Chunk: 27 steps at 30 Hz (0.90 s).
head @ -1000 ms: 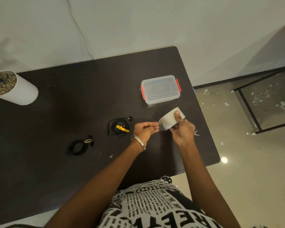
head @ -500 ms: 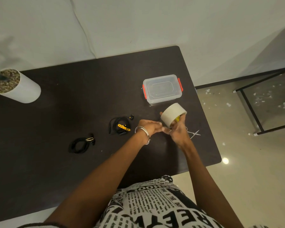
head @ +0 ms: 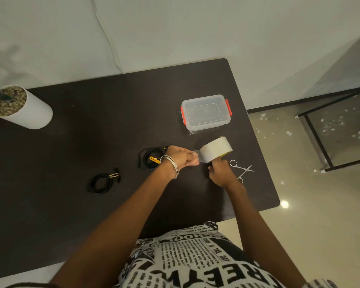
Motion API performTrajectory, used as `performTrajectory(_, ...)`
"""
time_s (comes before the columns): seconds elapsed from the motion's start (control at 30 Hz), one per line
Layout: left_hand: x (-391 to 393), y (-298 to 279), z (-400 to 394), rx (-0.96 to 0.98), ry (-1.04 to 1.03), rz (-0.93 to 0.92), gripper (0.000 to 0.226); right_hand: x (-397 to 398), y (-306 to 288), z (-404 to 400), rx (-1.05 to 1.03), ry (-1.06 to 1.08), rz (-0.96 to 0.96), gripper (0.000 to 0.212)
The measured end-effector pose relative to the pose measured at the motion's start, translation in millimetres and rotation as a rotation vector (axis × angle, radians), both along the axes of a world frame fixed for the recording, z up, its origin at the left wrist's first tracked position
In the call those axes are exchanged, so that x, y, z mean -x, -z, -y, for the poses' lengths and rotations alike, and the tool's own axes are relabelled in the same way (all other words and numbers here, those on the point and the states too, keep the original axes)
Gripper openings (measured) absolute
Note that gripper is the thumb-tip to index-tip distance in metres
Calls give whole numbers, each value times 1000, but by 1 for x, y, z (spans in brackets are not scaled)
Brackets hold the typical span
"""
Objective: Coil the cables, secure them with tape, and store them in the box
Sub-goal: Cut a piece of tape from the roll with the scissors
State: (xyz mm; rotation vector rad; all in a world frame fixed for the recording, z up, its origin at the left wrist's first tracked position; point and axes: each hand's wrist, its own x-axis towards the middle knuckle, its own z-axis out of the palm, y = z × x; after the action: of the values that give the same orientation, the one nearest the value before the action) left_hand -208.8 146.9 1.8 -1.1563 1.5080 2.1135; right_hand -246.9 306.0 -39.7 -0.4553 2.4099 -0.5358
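1. Coiled black cable with a yellow strap: its right part is hidden behind the left hand.
2. Small steel scissors: the near handle loop is partly covered by the right hand.
3. White cylindrical plant pot: the stem is cut off by the left edge.
4. Short tape end between the left fingers and the white tape roll: blurred.
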Motion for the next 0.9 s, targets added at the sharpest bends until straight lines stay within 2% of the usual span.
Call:
performTrajectory(0.07, -4, -4, 10, 20, 52, -32, 17, -1, 0, 4, -59, -59, -23, 50)
performTrajectory(0.17, -9, -6, 20, 42, 25, -24, 9, -4, 1, 9, -103, -112, -42, 58)
performTrajectory(0.27, -13, -3, 18, 38, -15, -9, 15, -5, 7, 10, -124, -104, -104, 52)
performTrajectory(0.37, -13, 4, 14, 87, -17, 3, 11, -6, 10, 10, -141, -118, -173, 50)
performTrajectory(0.43, -12, 8, 12, 125, -6, 15, 12, -5, 7, 6, -116, -131, -154, 51)
performTrajectory(0.63, -6, 11, 6, 83, -12, 34, 10, -2, -7, -17, 33, -59, -100, 44)
performTrajectory(0.73, -7, 10, 1, 108, 95, 69, 14, -5, -12, -26, 98, -28, -119, 39)
performTrajectory(0.8, -7, 10, -1, 106, 144, 84, 13, -12, -14, -32, 164, 98, -206, 29)
performTrajectory(0.9, -4, 11, -5, 68, 121, 80, 10, -22, -12, -41, 160, 528, -407, 14)
